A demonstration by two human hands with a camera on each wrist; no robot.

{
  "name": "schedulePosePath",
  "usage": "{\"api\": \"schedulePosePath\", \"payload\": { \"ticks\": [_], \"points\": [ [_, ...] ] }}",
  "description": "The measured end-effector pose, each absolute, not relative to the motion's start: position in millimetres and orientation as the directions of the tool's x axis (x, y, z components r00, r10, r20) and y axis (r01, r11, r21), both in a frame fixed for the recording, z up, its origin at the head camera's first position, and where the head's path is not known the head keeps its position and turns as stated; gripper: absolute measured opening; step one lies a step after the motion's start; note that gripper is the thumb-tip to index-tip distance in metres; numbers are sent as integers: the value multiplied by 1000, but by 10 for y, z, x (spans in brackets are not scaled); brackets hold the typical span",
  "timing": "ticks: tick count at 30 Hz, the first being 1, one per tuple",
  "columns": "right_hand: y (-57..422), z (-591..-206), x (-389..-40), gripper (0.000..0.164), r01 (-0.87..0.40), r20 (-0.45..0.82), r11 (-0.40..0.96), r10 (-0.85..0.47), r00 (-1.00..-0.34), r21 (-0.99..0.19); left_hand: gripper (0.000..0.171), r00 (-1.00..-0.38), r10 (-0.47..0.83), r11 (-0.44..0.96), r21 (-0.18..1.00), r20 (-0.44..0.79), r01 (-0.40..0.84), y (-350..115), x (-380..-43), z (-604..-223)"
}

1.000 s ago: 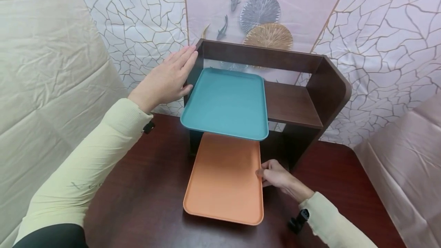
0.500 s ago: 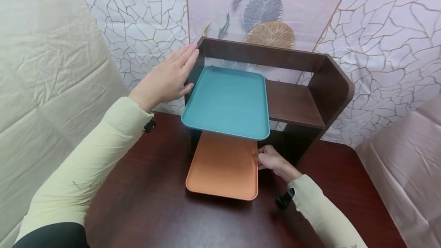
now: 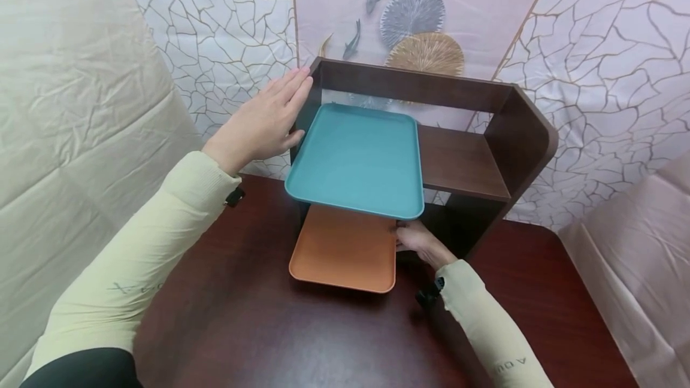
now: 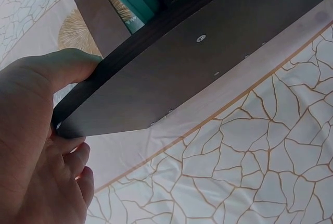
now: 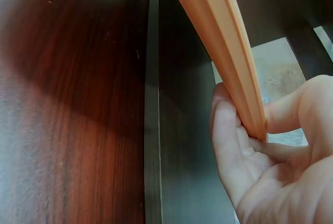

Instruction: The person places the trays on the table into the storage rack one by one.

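Observation:
My right hand (image 3: 420,239) pinches the right edge of an orange tray (image 3: 345,250), thumb on top and fingers beneath, as the right wrist view also shows. The tray's back part is inside the lower level of a dark brown desk shelf (image 3: 463,157), hidden under a teal tray (image 3: 356,157). That teal tray lies on the upper level, its front jutting out past the board. With my left hand (image 3: 264,118) I hold the top of the shelf's left side panel (image 4: 177,73), thumb at its front edge and fingers on the other side.
The shelf stands on a dark reddish table (image 3: 215,292) against a patterned cloth backdrop (image 3: 232,29). Pale cloth (image 3: 81,106) hangs at the left, and more cloth (image 3: 641,256) at the right. The shelf's right side panel (image 3: 520,136) bounds both levels.
The orange tray has slid back into the lower level, my right hand going with it. My left hand has stayed on the side panel. The teal tray has not moved on the shelf.

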State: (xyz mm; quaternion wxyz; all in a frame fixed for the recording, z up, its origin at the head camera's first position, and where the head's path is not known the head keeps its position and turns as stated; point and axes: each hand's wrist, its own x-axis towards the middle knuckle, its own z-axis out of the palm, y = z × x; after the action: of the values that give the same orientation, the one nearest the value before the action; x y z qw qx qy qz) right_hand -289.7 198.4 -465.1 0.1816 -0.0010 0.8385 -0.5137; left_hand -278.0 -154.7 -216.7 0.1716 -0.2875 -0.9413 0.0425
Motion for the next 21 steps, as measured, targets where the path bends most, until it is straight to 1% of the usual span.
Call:
{"api": "schedulePosePath", "payload": {
  "ticks": [3, 5, 14, 21],
  "points": [
    [1989, -4672, -2946, 46, 190, -310, 473, -188, -932, -860, 86, -772, 560, 828, -178, 301, 532, -1542, -2789, -2169],
    [1992, -4687, -2970, 46, 199, -314, 470, -181, -932, -860, 87, -770, 562, 827, -179, 301, 533, -1534, -2797, -2172],
    [1977, -4757, -3120, 29, 204, -327, 504, -168, -930, -839, 86, -769, 561, 828, -189, 308, 528, -1525, -2785, -2177],
    [1972, -4782, -3188, 29, 209, -349, 526, -180, -920, -824, 87, -769, 558, 830, -195, 312, 523, -1543, -2783, -2187]
  ]
}}
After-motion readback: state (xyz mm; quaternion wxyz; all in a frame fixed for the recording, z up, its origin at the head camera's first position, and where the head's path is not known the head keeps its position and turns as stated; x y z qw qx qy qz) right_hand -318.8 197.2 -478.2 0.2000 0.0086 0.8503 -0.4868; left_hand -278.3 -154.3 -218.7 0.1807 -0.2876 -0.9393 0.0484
